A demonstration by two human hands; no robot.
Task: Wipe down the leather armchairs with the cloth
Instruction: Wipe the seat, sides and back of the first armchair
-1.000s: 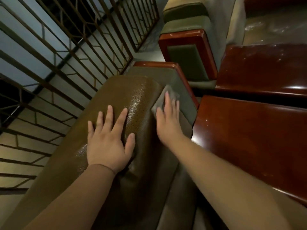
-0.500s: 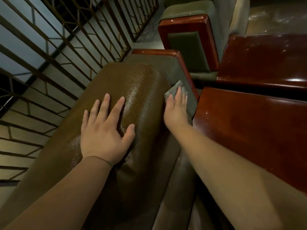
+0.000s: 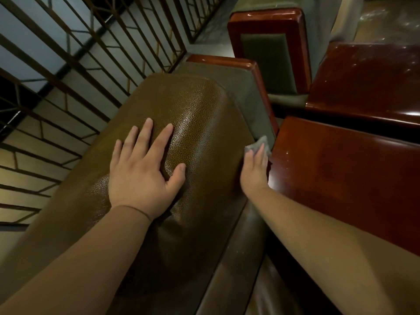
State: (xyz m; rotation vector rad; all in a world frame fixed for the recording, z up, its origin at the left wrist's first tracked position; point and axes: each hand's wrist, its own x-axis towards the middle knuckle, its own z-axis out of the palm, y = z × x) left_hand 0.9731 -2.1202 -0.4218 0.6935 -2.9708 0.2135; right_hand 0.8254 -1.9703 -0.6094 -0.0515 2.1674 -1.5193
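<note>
The cloth [image 3: 259,145] is pressed flat under the right hand [image 3: 254,171] against the armchair [image 3: 193,105] side; nothing is gripped. The left hand [image 3: 142,169] is spread flat on top. Unpinched, the cloth may slip down beside the table [image 3: 341,173].

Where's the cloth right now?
Head view, right of centre: the grey cloth sits under the right hand, pressed against the side of the leather chair back, beside the glossy wooden tabletop.
</note>
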